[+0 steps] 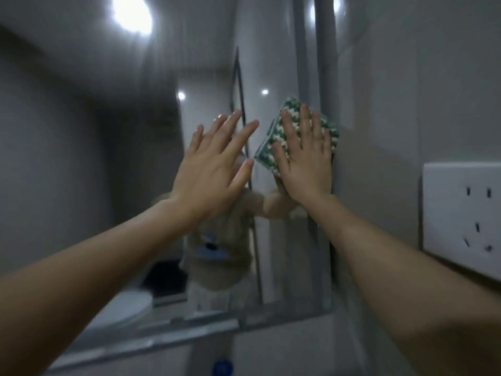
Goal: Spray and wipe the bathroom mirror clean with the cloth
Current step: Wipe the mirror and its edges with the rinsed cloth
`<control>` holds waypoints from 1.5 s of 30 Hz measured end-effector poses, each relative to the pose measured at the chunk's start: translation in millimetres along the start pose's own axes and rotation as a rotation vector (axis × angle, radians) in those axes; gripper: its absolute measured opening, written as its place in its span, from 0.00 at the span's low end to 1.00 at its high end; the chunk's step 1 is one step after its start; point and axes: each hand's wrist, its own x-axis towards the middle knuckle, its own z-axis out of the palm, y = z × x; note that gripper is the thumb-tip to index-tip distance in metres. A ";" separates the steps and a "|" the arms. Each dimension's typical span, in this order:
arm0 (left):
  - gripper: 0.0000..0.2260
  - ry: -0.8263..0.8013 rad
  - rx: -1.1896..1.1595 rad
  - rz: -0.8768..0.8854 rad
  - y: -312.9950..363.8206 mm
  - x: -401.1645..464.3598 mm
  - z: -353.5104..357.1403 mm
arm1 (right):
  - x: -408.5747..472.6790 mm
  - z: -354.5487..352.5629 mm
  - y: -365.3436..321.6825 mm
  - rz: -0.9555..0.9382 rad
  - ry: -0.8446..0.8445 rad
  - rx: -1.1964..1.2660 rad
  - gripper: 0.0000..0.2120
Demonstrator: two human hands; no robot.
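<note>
With the cloth pinned flat under the right hand's spread, straight fingers at the mirror's right edge, wipe with even pressure, left hand open alongside.

Hands: two, left hand and right hand. Cloth, green-and-white: one. Mirror: one. Wall socket plate, white: one.
</note>
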 end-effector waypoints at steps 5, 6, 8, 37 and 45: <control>0.24 -0.026 -0.059 0.010 30.1 -89.7 50.0 | -147.3 30.8 10.3 0.010 -0.071 -0.060 0.26; 0.25 -0.027 -0.075 -0.027 33.5 -106.5 56.5 | -167.9 35.0 13.4 0.003 -0.076 -0.073 0.26; 0.25 -0.047 -0.082 -0.087 38.9 -137.1 66.1 | -196.3 40.9 17.9 0.001 -0.075 -0.070 0.26; 0.25 -0.072 0.125 -0.128 -61.4 -217.1 12.6 | -196.2 74.7 -168.4 -0.434 -0.113 -0.073 0.29; 0.24 -0.022 0.060 0.028 -33.7 -158.4 18.3 | -93.2 40.0 -112.3 -0.319 -0.065 -0.049 0.27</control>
